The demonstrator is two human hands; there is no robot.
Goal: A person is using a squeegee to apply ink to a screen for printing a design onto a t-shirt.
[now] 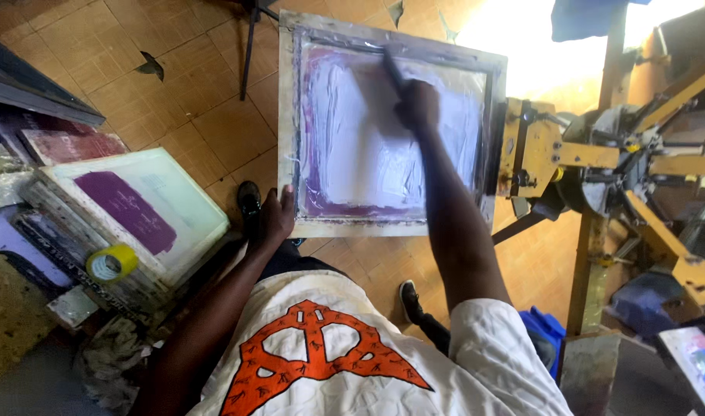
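Observation:
A wooden-framed printing screen (pixel 291 139) lies flat in front of me, its mesh smeared with white and purple ink. My right hand (pixel 418 104) reaches over the mesh and grips a dark squeegee or scraper (pixel 392 71) whose blade rests near the screen's far edge. My left hand (pixel 274 217) holds the near left corner of the frame, fingers curled on the wooden edge. My white shirt with an orange emblem fills the bottom of the view.
A yellow metal press carousel (pixel 599 154) with arms stands to the right, clamped to the screen. Stacked screens (pixel 137 204) with a purple patch sit at left, a yellow tape roll (pixel 110 263) beside them. A blue container (pixel 545 327) rests on the tiled floor.

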